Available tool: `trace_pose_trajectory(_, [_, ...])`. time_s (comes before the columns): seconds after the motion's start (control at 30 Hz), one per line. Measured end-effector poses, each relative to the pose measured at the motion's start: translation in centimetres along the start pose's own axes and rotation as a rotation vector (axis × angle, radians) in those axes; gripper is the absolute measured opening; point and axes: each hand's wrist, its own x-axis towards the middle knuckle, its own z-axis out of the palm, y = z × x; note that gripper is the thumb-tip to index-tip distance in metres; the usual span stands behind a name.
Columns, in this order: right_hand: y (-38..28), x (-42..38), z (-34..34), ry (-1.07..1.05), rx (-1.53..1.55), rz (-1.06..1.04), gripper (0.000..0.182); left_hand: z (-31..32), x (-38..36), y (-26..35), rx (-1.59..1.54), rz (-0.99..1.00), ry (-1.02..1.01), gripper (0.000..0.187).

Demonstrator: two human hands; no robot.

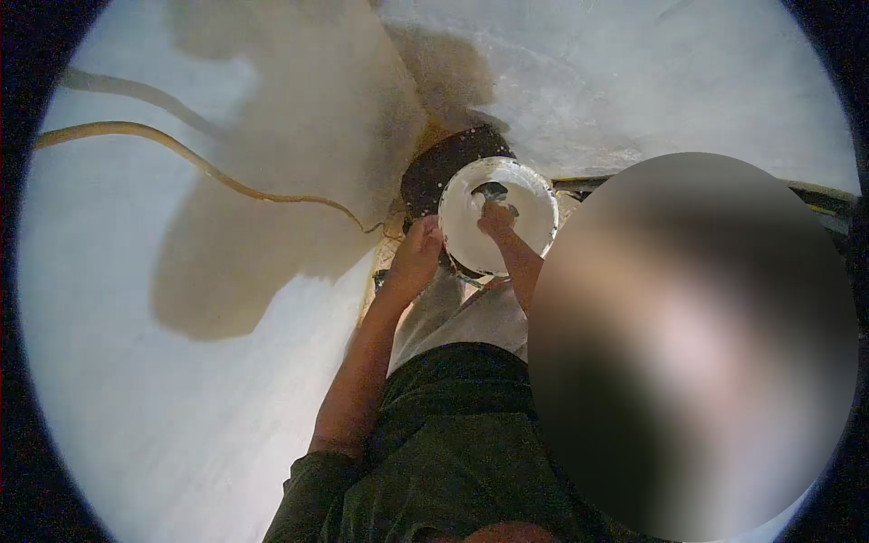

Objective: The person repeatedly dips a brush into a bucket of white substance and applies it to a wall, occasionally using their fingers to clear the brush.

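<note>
A white bucket [549, 195] with a smeared rim stands in front of me, with pale, wet-looking material [475, 244] inside. My left hand [421, 255] is at the left side of its rim, fingers closed against the edge; the far side of the grip is hidden. Inside the bucket, my right hand [496, 218] is closed round a scraper-like tool, perhaps a putty knife [490, 190], whose dark blade shows beyond the fingers. The handle is mostly covered by the hand.
Behind the bucket is a dark, spattered round container [434, 176]. A yellowish cable [226, 181] runs across the pale wall [100, 299] on the left. Another pale wall [634, 81] rises ahead, with a dark strip along its base. A blurred oval covers the right.
</note>
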Motion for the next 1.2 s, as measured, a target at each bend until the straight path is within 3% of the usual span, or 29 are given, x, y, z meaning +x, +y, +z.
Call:
trace_pose_trajectory(0.03, [-1.1, -0.8, -2.0, -0.141, -0.031, 0.081, 0.021, -0.2, -0.1, -0.1, 0.019, -0.018, -0.009, 0.036])
trace_pose_trajectory(0.17, [1.4, 1.4, 0.7, -0.162, 0.069, 0.006, 0.017, -0.4, 0.0, -1.9, -0.010, 0.046, -0.031, 0.037])
trace_pose_trajectory(0.23, [3.9, 2.9, 4.2, 0.226, -0.286, -0.377, 0.015, -0.4, -0.6, -0.6, 0.032, -0.012, -0.022, 0.039])
trace_pose_trajectory(0.27, [4.0, 2.9, 3.9, 0.234, -0.284, -0.376, 0.015, -0.3, -0.9, -0.1, 0.036, -0.004, -0.021, 0.039])
trace_pose_trajectory(0.33, [3.4, 2.2, 1.6, -0.071, 0.501, 0.057, 0.014, -0.1, -1.2, 1.0, -0.024, -0.090, -0.070, 0.041])
trace_pose_trajectory(0.47, [2.3, -1.5, -3.0, 0.013, 0.514, -0.183, 0.014, 0.6, -0.7, -1.0, 0.098, -0.008, -0.078, 0.040])
trace_pose_trajectory(0.53, [3.0, -2.4, -3.0, -0.317, 1.446, -0.229, 0.015, 1.1, -0.2, -2.9, 0.132, 0.022, -0.194, 0.041])
trace_pose_trajectory(0.57, [2.5, -3.8, -4.5, -0.307, 1.445, -0.240, 0.015, 1.5, 0.0, -3.6, 0.135, 0.035, -0.193, 0.041])
trace_pose_trajectory(0.63, [1.4, -7.0, -7.7, -0.321, 1.464, -0.001, 0.020, 2.2, -0.1, -4.3, 0.323, -0.010, -0.289, 0.041])
trace_pose_trajectory(0.67, [1.4, -8.1, -8.9, -0.313, 1.463, -0.016, 0.020, 2.5, -0.7, -3.0, 0.326, 0.004, -0.282, 0.041])
trace_pose_trajectory(0.73, [1.1, -10.2, -11.3, -0.459, 1.424, -0.048, 0.024, 3.5, -2.4, 0.0, 0.274, -0.198, -0.375, 0.043])
trace_pose_trajectory(0.77, [0.7, -11.5, -12.7, -0.450, 1.421, -0.066, 0.024, 4.3, -4.1, 1.7, 0.372, 0.005, -0.202, 0.042])
trace_pose_trajectory(0.87, [-0.4, -15.0, -16.1, -0.496, 1.680, -0.097, 0.024, 6.0, -2.9, 1.2, 0.404, 0.160, -0.330, 0.042])
trace_pose_trajectory(0.93, [-0.6, -16.2, -17.9, -0.625, 1.802, -0.312, 0.026, 7.4, -3.7, 3.6, 0.393, 0.130, -0.223, 0.042])
trace_pose_trajectory(1.0, [-1.0, -17.6, -19.7, -0.577, 1.774, -0.278, 0.030, 8.7, -5.4, 7.6, 0.356, 0.042, -0.025, 0.041])
trace_pose_trajectory(1.13, [-1.9, -20.7, -24.7, -0.498, 1.611, -0.494, 0.037, 10.9, -4.7, 8.6, 0.055, 0.141, 0.110, 0.037])
trace_pose_trajectory(1.17, [-2.0, -21.1, -25.1, -0.446, 1.614, -0.544, 0.036, 11.4, -5.0, 9.5, 0.050, 0.154, 0.119, 0.037])
trace_pose_trajectory(1.2, [-2.0, -21.6, -25.7, -0.395, 1.617, -0.595, 0.034, 11.8, -5.5, 10.3, 0.144, 0.268, 0.265, 0.034])
